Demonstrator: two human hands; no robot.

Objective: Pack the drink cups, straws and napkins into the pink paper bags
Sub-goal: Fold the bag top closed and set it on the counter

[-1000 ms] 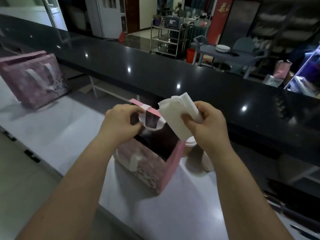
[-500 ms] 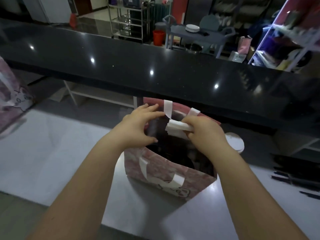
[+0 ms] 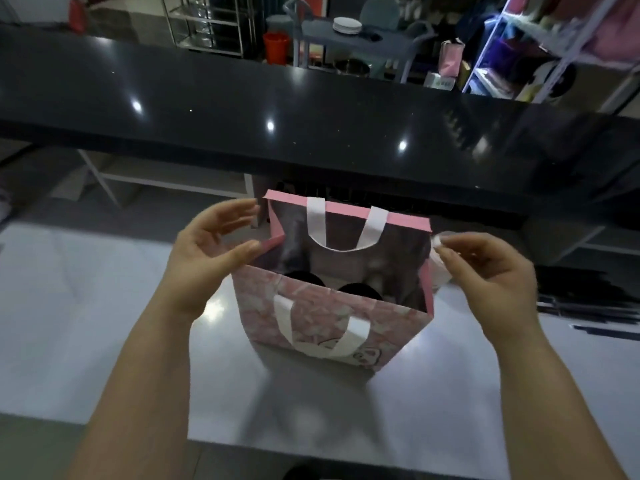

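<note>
A pink paper bag (image 3: 322,320) with white handles stands open on the pale counter (image 3: 104,306). Two dark round cup lids (image 3: 360,292) show inside it. My left hand (image 3: 211,251) is at the bag's left side, fingers relaxed, thumb tip touching the folded side panel. My right hand (image 3: 485,271) hovers just past the bag's right edge, fingers loosely curled and holding nothing that I can see. A pale cup (image 3: 441,271) stands behind the bag's right corner, mostly hidden by it. No napkins are visible.
A raised black counter (image 3: 311,109) runs across right behind the bag. Several dark long thin items (image 3: 588,310) lie on the pale counter at the right. Beyond are a metal rack (image 3: 207,26) and shelves (image 3: 554,46).
The napkins that my right hand held over the bag's mouth have left it. Both hands have drawn apart to the bag's two sides, and the bag now stands wider open.
</note>
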